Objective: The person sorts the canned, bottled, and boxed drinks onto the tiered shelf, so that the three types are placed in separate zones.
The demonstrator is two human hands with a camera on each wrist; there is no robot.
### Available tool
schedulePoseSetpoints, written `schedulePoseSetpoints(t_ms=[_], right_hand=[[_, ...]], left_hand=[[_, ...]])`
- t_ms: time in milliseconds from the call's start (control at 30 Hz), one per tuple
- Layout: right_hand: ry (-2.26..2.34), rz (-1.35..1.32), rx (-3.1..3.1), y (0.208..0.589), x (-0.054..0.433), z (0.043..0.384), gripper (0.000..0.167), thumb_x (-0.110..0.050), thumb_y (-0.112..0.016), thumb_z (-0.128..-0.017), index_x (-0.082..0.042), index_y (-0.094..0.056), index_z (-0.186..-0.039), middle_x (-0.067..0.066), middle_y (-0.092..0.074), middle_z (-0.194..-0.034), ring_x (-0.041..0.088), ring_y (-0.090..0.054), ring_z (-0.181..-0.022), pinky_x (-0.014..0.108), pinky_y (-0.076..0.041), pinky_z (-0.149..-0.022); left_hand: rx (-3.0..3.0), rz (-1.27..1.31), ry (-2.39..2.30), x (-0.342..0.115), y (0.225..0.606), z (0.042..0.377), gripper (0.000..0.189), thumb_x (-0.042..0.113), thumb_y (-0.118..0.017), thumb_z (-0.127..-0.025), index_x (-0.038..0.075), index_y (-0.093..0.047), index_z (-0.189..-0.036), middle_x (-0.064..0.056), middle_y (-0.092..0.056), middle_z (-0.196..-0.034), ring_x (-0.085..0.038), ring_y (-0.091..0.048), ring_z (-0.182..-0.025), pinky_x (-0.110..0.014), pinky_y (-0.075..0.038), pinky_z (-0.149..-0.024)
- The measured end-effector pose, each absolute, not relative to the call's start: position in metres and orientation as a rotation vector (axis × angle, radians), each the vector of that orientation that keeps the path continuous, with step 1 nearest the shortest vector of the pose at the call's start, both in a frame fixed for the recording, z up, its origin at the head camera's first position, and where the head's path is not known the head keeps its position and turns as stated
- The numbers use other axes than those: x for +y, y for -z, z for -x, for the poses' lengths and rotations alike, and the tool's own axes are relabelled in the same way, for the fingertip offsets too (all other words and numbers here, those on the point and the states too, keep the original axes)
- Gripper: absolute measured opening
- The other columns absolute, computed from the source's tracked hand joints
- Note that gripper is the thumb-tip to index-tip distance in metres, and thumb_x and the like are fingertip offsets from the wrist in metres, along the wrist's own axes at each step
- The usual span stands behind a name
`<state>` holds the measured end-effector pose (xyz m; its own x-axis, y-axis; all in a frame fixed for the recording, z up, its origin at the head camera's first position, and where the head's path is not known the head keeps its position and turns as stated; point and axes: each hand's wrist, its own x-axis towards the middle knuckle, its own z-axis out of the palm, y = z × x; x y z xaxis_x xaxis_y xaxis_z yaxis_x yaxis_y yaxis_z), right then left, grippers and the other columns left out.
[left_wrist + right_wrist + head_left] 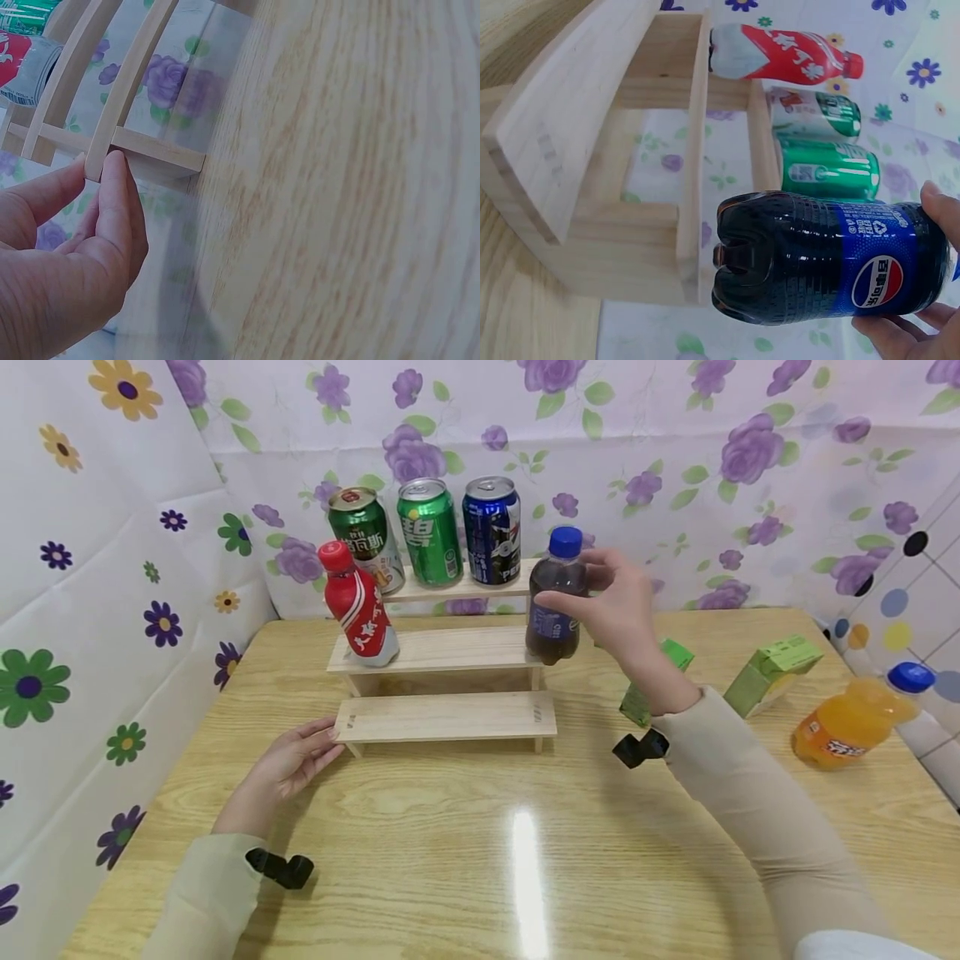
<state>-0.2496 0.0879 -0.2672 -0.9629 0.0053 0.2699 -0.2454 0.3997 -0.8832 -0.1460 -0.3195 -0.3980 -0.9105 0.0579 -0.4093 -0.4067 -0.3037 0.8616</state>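
Note:
My right hand (618,602) grips a dark cola bottle (557,597) with a blue cap and blue label. The bottle is upright at the right end of the middle step of a wooden tiered rack (442,718); in the right wrist view a narrow gap shows between its base (735,259) and the board. With thumb and fingers, my left hand (82,247) pinches the left end of the lowest board. A red-capped red and white bottle (362,610) stands at the middle step's left end. On the top step are a dark green and white can (367,539), a green can (430,535) and a blue can (492,531).
Right of the rack, a green carton (636,703) lies partly behind my right wrist. Farther right are another green carton (772,672) and an orange soda bottle (855,722) lying on its side. Flowered cloth (660,443) hangs behind the wooden table (420,860).

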Motion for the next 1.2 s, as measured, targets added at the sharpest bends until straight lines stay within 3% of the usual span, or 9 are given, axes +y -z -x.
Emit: schedulePoseSetpoints(t_ms=[200,433,767,1000,1200], right_hand=[[-1.58,-0.269,-2.373,0.275,0.072,0.257,0.071,-0.032,-0.088,-0.067,-0.005,-0.056,-0.125,0.015,-0.064,-0.114,0.024,-0.061,-0.1,0.036,-0.055,-0.087],[-1.583,-0.285,-2.364,0.282,0.059,0.261,0.07,-0.033,-0.088,-0.067,-0.007,-0.057,-0.125,0.011,-0.064,-0.116,0.022,-0.062,-0.1,0.036,-0.056,-0.088],[-1.599,-0.362,-2.288,0.284,0.042,0.262,0.071,-0.031,-0.088,-0.067,-0.005,-0.057,-0.125,0.012,-0.064,-0.118,0.023,-0.063,-0.103,0.035,-0.057,-0.089],[-1.549,-0.442,-2.349,0.283,0.043,0.26,0.076,-0.033,-0.085,-0.071,-0.005,-0.048,-0.132,0.014,-0.057,-0.124,0.025,-0.058,-0.104,0.037,-0.055,-0.089],[-1.656,-0.542,-2.482,0.298,0.056,0.264,0.089,-0.025,-0.083,-0.074,-0.008,-0.031,-0.145,0.017,-0.049,-0.134,0.031,-0.052,-0.117,0.047,-0.047,-0.102]], left_hand=[[1.653,0.439,-2.28,-0.32,0.399,0.147,0.061,0.003,-0.05,-0.098,-0.003,-0.015,-0.147,0.003,-0.064,-0.098,-0.006,-0.065,-0.09,-0.016,-0.054,-0.088],[1.64,0.435,-2.291,-0.318,0.399,0.147,0.05,0.002,-0.051,-0.097,0.0,-0.026,-0.141,0.002,-0.064,-0.098,-0.007,-0.066,-0.09,-0.016,-0.055,-0.086],[1.615,0.443,-2.299,-0.32,0.4,0.148,0.049,0.003,-0.051,-0.097,0.001,-0.027,-0.14,0.002,-0.065,-0.098,-0.007,-0.065,-0.09,-0.017,-0.055,-0.087],[1.611,0.448,-2.296,-0.32,0.399,0.149,0.047,0.003,-0.051,-0.097,0.003,-0.028,-0.138,0.003,-0.065,-0.097,-0.007,-0.065,-0.09,-0.016,-0.055,-0.087],[1.613,0.437,-2.29,-0.321,0.4,0.147,0.051,0.003,-0.051,-0.097,0.001,-0.024,-0.141,0.003,-0.064,-0.097,-0.006,-0.065,-0.091,-0.016,-0.055,-0.087]])
